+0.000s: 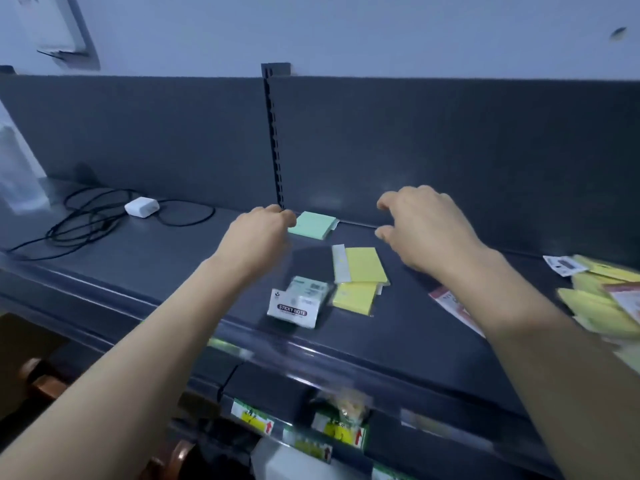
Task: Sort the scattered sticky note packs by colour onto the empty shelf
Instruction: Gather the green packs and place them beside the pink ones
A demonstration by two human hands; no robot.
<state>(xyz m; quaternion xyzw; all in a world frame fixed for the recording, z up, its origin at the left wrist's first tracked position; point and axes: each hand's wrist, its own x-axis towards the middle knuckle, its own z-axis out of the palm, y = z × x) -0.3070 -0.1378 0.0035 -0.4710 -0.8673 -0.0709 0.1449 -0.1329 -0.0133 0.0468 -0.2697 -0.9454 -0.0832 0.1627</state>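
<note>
A green sticky note pack (313,225) lies flat at the back of the dark shelf (381,327). My left hand (258,233) hovers at its left edge with curled fingers; whether it touches the pack I cannot tell. My right hand (424,226) hangs open above the shelf to the pack's right, holding nothing. Two yellow packs (362,266) (354,296) lie overlapped in the middle. A wrapped green pack with a "STICKY NOTE" label (298,304) sits to their left near the front edge. A heap of yellow packs (602,299) lies at the far right.
A white charger (141,206) with a coiled black cable (100,220) lies on the shelf's left part. A slotted upright (273,133) divides the dark back panel. Lower shelves with price tags (252,419) and goods show below the front edge.
</note>
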